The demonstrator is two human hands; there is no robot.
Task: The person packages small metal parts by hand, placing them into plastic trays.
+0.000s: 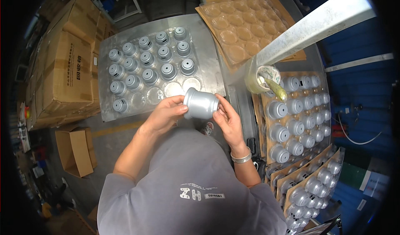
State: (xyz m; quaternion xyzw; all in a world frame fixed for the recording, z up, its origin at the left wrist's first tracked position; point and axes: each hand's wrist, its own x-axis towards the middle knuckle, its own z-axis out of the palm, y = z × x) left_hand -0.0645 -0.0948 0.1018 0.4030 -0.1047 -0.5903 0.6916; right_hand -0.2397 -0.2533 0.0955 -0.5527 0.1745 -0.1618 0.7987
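Observation:
Between my two hands a silver-grey, cup-shaped housing (201,104) lies on its side, its wide flanged rim to the left and its narrower end to the right. My left hand (168,112) grips the rim with thumb and fingers. At the narrow end, my right hand (227,117) has its thumb and fingers closed around the edge. Just beyond them, a clear plastic tray (137,98) with round pockets rests on a metal table (210,56). Several like grey housings (146,59) stand in its pockets, and a few pockets of the nearest row hold none.
Clear moulded trays (243,24) lie on cardboard sheets at the back right. A pale slanted beam (312,27) crosses there, beside a container (263,77) holding a tape roll. Stacked trays of grey housings (296,129) fill the right side. Large cartons (62,64) and an open box (76,151) stand left.

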